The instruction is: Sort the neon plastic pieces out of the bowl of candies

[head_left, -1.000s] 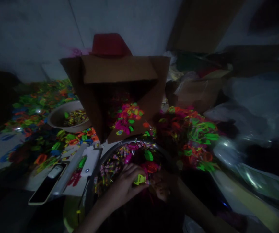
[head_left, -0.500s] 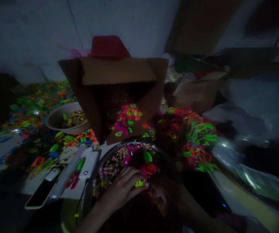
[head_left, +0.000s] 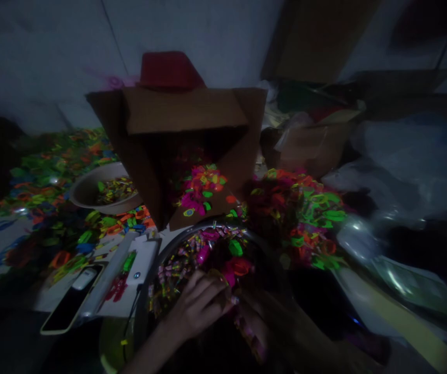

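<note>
A round dark basin (head_left: 157, 259) in front of me holds many small wrapped candies (head_left: 174, 270) and some bright plastic toys, among them a green one (head_left: 235, 248) and an orange one (head_left: 241, 267). My left hand (head_left: 203, 304) is over the basin, its fingers curled and pinched around a yellow-green plastic toy (head_left: 216, 274) that is mostly hidden. Close beside it, my right hand (head_left: 264, 309) lies in deep shadow, fingers bent. Pink-and-yellow candies (head_left: 249, 332) show along its palm, seemingly held there. The two hands' fingertips almost meet.
Behind the basin, an open cardboard box (head_left: 186, 111) spills plastic toys and carries a red tub (head_left: 171, 70). A toy heap (head_left: 316, 208) lies right. Left are a bowl of candies (head_left: 79, 195), more toys (head_left: 59, 161), a phone (head_left: 69, 306) and a white box (head_left: 143, 259).
The yellow-green toy, plain between my left fingertips before, is now mostly covered by those fingers. My left hand has turned slightly; the candies at my right palm sit a little lower. The view shifted slightly.
</note>
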`<state>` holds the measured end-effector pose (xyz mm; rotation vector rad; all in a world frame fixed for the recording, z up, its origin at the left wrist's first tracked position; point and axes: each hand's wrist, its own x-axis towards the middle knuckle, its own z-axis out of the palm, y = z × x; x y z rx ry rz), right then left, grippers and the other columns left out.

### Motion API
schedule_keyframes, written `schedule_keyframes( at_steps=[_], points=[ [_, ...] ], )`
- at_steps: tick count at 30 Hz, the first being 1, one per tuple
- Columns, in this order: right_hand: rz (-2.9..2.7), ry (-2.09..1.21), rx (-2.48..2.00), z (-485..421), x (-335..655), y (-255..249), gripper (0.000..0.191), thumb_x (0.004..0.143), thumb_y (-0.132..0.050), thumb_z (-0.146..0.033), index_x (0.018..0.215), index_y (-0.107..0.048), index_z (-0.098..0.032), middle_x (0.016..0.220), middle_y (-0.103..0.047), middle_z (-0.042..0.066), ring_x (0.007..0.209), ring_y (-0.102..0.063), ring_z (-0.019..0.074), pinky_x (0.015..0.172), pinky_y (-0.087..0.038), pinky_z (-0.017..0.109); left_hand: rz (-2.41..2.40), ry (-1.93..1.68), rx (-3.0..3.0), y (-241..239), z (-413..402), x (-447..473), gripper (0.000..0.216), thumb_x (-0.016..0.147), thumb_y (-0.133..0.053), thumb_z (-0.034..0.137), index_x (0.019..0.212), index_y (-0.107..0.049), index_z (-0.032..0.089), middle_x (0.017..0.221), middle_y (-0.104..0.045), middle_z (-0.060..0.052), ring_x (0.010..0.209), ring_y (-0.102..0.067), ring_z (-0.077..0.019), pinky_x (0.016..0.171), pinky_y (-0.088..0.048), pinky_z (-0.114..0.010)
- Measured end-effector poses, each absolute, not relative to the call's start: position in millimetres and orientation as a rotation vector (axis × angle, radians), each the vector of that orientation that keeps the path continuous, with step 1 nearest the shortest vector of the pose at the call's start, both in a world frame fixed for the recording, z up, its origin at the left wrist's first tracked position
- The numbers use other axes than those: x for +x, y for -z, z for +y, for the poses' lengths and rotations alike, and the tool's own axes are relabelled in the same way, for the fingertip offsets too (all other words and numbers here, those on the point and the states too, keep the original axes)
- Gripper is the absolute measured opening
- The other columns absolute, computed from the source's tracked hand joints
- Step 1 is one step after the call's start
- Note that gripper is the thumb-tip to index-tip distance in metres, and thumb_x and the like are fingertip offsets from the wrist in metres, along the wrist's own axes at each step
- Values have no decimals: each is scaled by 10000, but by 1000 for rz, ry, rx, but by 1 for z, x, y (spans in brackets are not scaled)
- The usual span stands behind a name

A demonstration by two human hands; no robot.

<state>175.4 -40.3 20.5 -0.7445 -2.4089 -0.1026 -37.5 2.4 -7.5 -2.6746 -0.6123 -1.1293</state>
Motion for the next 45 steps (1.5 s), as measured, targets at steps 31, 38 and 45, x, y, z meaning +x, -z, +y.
schedule_keyframes(
  at_steps=[31, 38, 45],
  points=[
    [-1307, 130, -1769, 53, 301, -23, 370, 803, -492, -431, 902, -640, -106, 720, -676, 95, 544, -603, 181, 460, -448, 264, -1870, 633, -2620, 71, 76, -84, 311, 830, -561, 418, 998, -590, 158, 1000, -632, -109, 1011, -557, -306, 870, -462, -463],
    [-1646, -309, -1568, 49, 265, 12, 149, 711, -503, -238, 813, -596, -182, 716, -666, 67, 665, -634, 202, 581, -488, 280, -1783, 661, -2618, 82, 77, -75, 127, 761, -587, 257, 847, -614, 168, 987, -636, -119, 965, -582, -311, 875, -453, -485],
    [-2013, -630, -1357, 21, 197, 18, 325, 702, -498, -70, 990, -579, -196, 727, -670, 7, 547, -617, 130, 498, -461, 202, -1686, 1148, -2840, 30, 45, -65, 102, 862, -481, 231, 937, -550, 220, 987, -655, -45, 956, -618, -211, 830, -492, -340]
  ],
)
